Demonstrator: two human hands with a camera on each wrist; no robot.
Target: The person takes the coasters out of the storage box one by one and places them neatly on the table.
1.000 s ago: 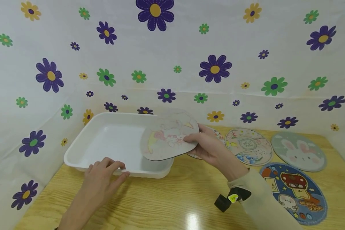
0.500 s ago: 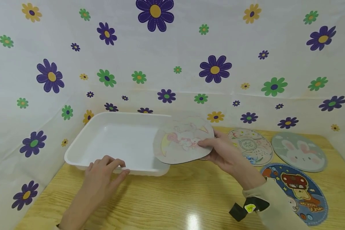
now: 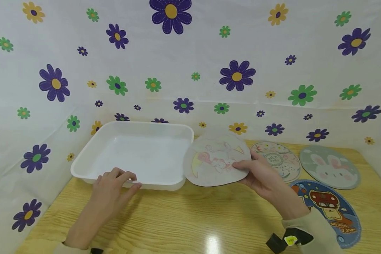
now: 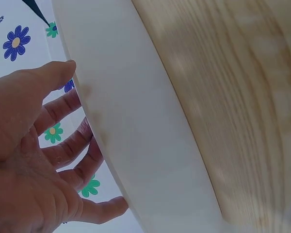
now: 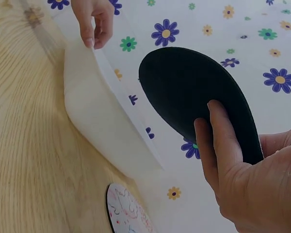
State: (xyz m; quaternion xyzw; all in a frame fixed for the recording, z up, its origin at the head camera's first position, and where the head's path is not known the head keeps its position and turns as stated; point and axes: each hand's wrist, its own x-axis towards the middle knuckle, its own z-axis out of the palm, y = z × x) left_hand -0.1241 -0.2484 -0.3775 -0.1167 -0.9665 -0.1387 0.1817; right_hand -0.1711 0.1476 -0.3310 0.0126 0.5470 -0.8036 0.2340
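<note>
A pale round mouse pad [image 3: 216, 158] with a rabbit and yellow moon print is pinched at its right edge by my right hand [image 3: 265, 181], thumb on the printed face. Its black underside [image 5: 189, 92] faces the right wrist view, with two fingers against it. In the head view the pad overlaps the right end of a white tray [image 3: 152, 151]. My left hand [image 3: 112, 190] holds the tray's near rim. From the left wrist view, the thumb [image 4: 60, 73] meets the rim and the other fingers reach behind it, their tips partly hidden.
To the right on the wooden table [image 3: 177, 218] lie a floral round pad [image 3: 285, 157], a grey-green bunny pad [image 3: 328, 167] and a blue cartoon pad [image 3: 339, 208]. Another printed pad [image 5: 126, 208] lies beyond the tray's end. Flower-patterned cloth [image 3: 190, 53] stands behind.
My right hand has carried the pale mouse pad rightward and slightly nearer, from over the tray's right end to beside it. The left hand stays at the rim; the tray's near edge sits slightly higher.
</note>
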